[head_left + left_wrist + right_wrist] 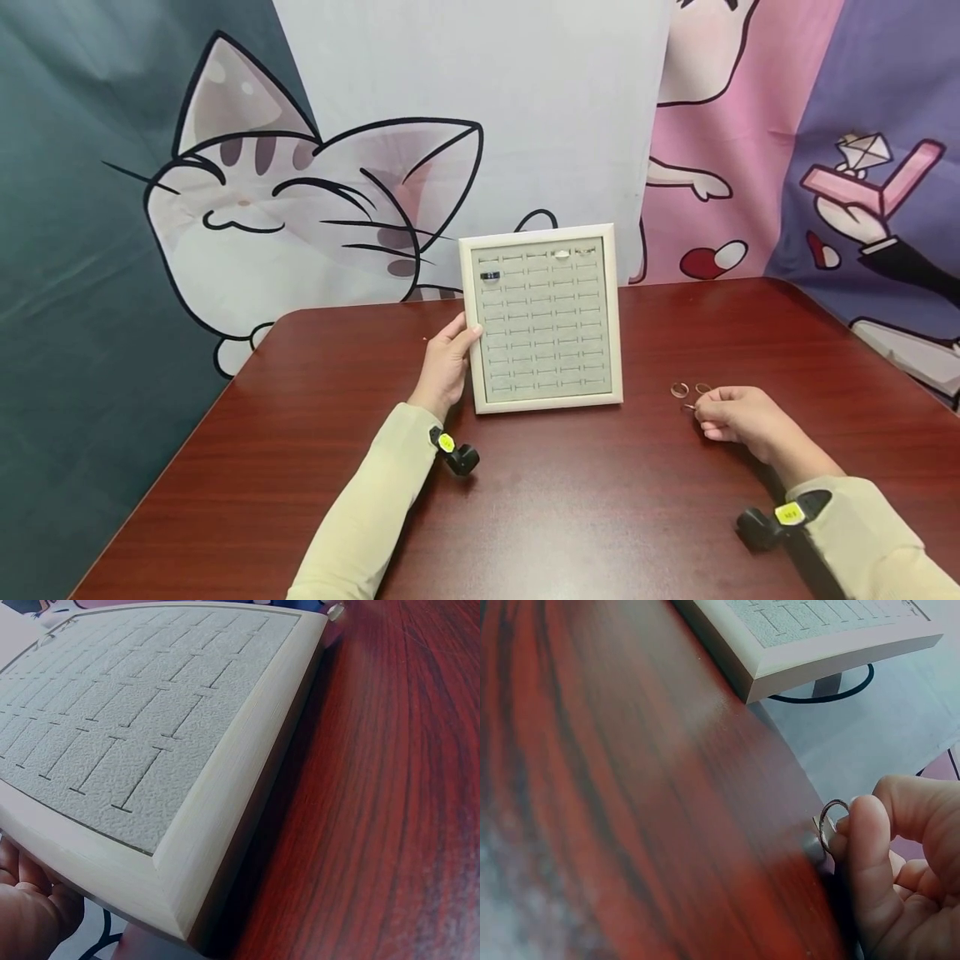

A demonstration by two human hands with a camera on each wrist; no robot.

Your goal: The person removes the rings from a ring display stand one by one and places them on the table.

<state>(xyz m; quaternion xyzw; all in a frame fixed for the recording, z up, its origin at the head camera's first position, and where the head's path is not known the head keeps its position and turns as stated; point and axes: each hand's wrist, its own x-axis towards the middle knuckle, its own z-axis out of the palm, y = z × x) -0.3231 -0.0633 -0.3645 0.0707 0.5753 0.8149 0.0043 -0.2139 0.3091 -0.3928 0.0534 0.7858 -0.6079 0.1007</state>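
My left hand (446, 364) grips the left edge of a white-framed ring display board (616, 325), which stands tilted up on the table with its slotted grey face toward me. A dark blue ring (490, 276) sits in a slot at its upper left. Along the top row are a silvery ring (562, 254) and a gold-toned ring (584, 251). Over to the right, my right hand (738, 417) pinches a thin metal ring (824, 829) between thumb and forefinger. Just beyond those fingertips, two more rings lie on the wood, one silvery (679, 390) and one partly beside the fingers (702, 388).
The dark red wooden table (570, 500) has rounded far corners. Behind it hangs a printed cloth backdrop (480, 67) with a cartoon cat. Each sleeve carries a small black wrist camera, such as the left one (462, 460).
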